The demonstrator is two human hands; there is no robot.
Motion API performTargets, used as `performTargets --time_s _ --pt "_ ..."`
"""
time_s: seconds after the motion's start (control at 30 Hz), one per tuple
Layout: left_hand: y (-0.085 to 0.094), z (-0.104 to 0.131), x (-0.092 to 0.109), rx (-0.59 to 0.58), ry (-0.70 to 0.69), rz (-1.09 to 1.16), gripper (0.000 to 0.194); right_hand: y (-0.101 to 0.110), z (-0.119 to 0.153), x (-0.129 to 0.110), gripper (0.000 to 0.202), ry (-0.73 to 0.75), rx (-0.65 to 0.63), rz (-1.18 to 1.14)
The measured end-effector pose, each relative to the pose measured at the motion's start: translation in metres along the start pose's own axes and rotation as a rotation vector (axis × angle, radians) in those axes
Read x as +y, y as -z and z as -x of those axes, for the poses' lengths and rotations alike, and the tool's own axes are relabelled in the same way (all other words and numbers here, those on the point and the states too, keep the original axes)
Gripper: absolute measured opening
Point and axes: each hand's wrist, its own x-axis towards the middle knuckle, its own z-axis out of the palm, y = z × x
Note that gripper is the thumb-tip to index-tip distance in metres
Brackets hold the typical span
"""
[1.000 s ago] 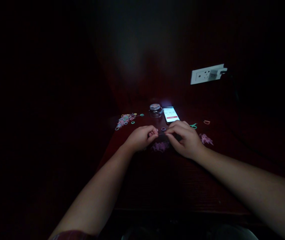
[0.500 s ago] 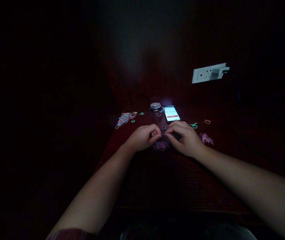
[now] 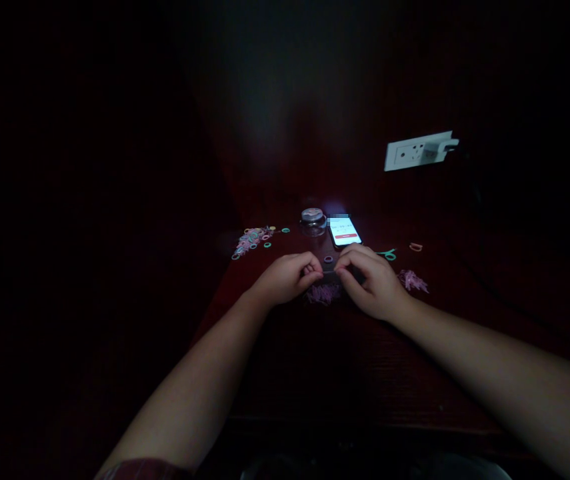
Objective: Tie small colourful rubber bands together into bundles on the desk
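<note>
My left hand [image 3: 292, 277] and my right hand [image 3: 372, 281] face each other above the dark red table, each closed in a pinch. A thin strand [image 3: 329, 272] runs across the small gap between their fingertips. Its material is too dim to tell. Just beyond the gap lies a small purple ring [image 3: 329, 259]. Under and in front of the fingers is a pile of thin purple pieces [image 3: 323, 294], partly covered by my hands.
A lidded clear jar [image 3: 313, 221] stands behind, beside a lit phone [image 3: 345, 230]. Coloured rings and bits [image 3: 251, 241] are heaped at left. At right lie green scissors [image 3: 389, 255], an orange piece [image 3: 415, 247] and more purple pieces [image 3: 413, 281]. A wall socket [image 3: 417, 152] holds a plug.
My right hand has shifted slightly right, so the gap between my fingertips is wider and more of the strand shows. The whole view has dropped a little.
</note>
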Motion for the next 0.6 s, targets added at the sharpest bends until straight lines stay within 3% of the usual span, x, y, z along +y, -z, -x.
performTargets --time_s 0.3,0.47,0.6 --pt "0.0010 -0.0006 -0.0028 -0.022 0.025 0.009 0.008 0.0006 0.0009 -0.0020 0.009 -0.001 0.038 -0.029" --pt "0.0016 0.0001 -0.0077 -0.104 0.053 -0.038 0.010 0.0019 0.0013 -0.0020 0.009 -0.007 0.134 -0.074" --pt "0.0036 0.0003 -0.0092 -0.099 -0.005 -0.091 0.010 -0.0001 0.0019 0.0013 0.010 -0.030 0.079 -0.042"
